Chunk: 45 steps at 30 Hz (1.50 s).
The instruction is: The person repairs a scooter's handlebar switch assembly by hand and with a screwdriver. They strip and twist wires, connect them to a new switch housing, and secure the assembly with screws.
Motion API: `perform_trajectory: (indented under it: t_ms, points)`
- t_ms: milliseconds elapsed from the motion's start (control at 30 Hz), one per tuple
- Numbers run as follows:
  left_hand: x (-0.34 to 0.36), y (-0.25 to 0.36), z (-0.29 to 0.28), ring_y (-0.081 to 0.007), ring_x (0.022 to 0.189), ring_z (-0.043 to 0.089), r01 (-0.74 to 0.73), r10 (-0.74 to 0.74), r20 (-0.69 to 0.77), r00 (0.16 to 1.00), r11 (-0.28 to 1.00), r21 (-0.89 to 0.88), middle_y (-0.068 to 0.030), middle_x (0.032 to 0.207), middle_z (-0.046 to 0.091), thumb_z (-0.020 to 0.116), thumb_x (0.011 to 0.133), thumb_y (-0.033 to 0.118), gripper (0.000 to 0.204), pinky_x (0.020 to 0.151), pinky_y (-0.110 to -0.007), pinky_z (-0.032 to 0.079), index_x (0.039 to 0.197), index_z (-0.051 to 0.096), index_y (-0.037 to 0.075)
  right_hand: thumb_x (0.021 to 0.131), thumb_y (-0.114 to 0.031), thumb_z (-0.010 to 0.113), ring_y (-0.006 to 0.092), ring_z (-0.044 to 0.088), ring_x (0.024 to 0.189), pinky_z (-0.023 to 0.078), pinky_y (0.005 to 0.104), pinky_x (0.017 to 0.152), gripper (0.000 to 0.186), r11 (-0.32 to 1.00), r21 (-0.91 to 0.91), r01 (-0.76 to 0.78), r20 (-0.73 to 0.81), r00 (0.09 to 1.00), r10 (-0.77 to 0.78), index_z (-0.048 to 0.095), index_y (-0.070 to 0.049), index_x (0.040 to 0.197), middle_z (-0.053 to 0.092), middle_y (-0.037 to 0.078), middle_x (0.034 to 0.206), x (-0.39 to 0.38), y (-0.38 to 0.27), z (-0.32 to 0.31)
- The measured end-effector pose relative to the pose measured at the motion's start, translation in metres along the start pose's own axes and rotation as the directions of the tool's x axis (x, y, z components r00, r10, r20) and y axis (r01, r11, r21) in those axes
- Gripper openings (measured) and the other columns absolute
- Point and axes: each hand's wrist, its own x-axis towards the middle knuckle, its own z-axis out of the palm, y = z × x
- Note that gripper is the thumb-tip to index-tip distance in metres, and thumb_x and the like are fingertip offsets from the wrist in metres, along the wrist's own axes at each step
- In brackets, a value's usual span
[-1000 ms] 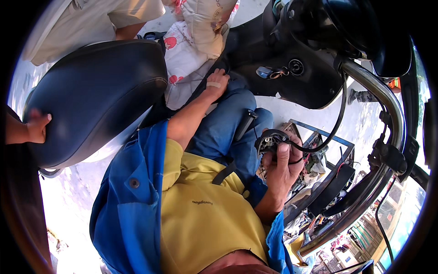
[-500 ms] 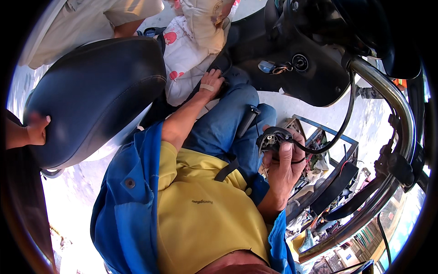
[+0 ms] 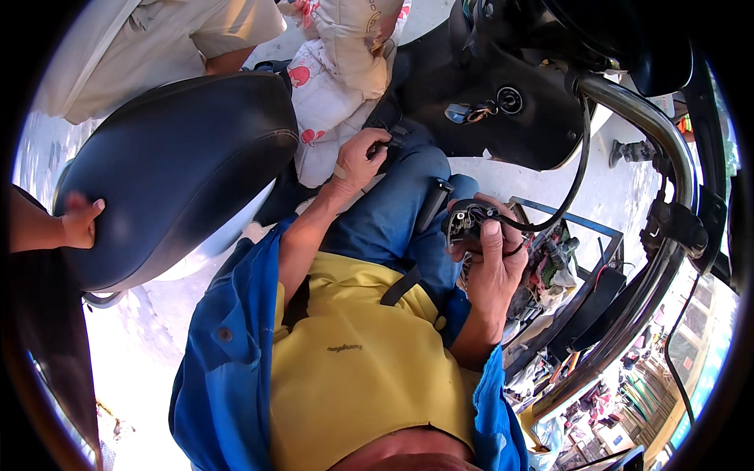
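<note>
My right hand (image 3: 493, 263) is closed round a black plastic housing (image 3: 469, 222) with small metal parts inside, the thumb pressed along its side. A thick black cable (image 3: 554, 222) runs from it up toward the scooter's handlebar (image 3: 640, 110). Above my knee, my left hand (image 3: 363, 159) has its fingers curled in a pinch beside the scooter's footwell. Something small and dark shows at those fingertips, too little of it to name. A tan strip of plaster is on that wrist. Across my thigh rests a black bar-shaped piece (image 3: 434, 206).
A black scooter seat (image 3: 184, 173) stands at left, another person's hand (image 3: 82, 224) resting on it. Keys (image 3: 469, 112) hang at the ignition on the black front panel (image 3: 534, 137). A metal-framed crate (image 3: 605, 231) of jumbled parts lies at right. A padded printed cloth (image 3: 326, 110) hangs beyond my left hand.
My left hand has lifted off the scooter's dark edge, and its fingers have curled together. The right hand keeps hold of the housing with little movement. The whole view has shifted slightly.
</note>
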Motion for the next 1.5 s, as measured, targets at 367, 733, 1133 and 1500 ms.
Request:
perform_trajectory:
  t_ms: [367,733,1133,1500]
  points:
    - [-0.042,0.162,-0.065,-0.0231,0.096,0.073,-0.441,0.436,-0.199,0.878,0.897,0.020,-0.0154,0.116,0.070,0.069,0.079,-0.023,0.035,0.087,-0.030,0.056,0.107,0.072,-0.003,0.112,-0.026,0.060,0.0133,0.072,0.073,0.056,0.0245,0.063,0.040,0.997,0.074,0.024,0.038,0.999,-0.027,0.065,0.005,0.137,0.076,0.011,0.096,-0.007,0.002,0.009]
    - [-0.068,0.221,-0.070,-0.0245,0.119,0.067,-0.355,0.323,-0.199,0.925,0.923,-0.152,-0.0177,0.128,0.067,0.072,0.082,-0.021,0.037,0.094,-0.033,0.057,0.116,0.070,-0.006,0.112,-0.027,0.061,0.0138,0.074,0.075,0.057,0.0244,0.064,0.041,0.991,0.106,0.087,0.084,0.992,-0.096,0.065,0.003,0.138,0.077,0.009,0.100,-0.008,0.007,0.006]
    - [-0.057,0.259,-0.062,-0.0302,0.102,0.074,-0.567,0.569,0.019,0.822,0.816,0.117,-0.0144,0.123,0.073,0.084,0.077,-0.008,0.035,0.088,-0.036,0.061,0.109,0.074,0.000,0.113,-0.016,0.055,0.0157,0.076,0.081,0.061,0.0257,0.069,0.036,0.987,0.138,0.084,0.138,0.985,-0.103,0.062,0.004,0.142,0.075,0.009,0.105,-0.010,0.003,0.003]
    - [-0.048,0.269,-0.058,-0.0299,0.107,0.069,-0.485,0.478,0.083,0.874,0.853,0.195,-0.0110,0.126,0.075,0.080,0.077,-0.011,0.045,0.092,-0.038,0.056,0.119,0.070,0.002,0.101,-0.008,0.045,0.0214,0.076,0.090,0.062,0.0323,0.079,0.050,0.979,0.202,0.017,0.216,0.974,-0.062,0.056,0.005,0.148,0.075,0.014,0.114,-0.007,0.005,-0.004]
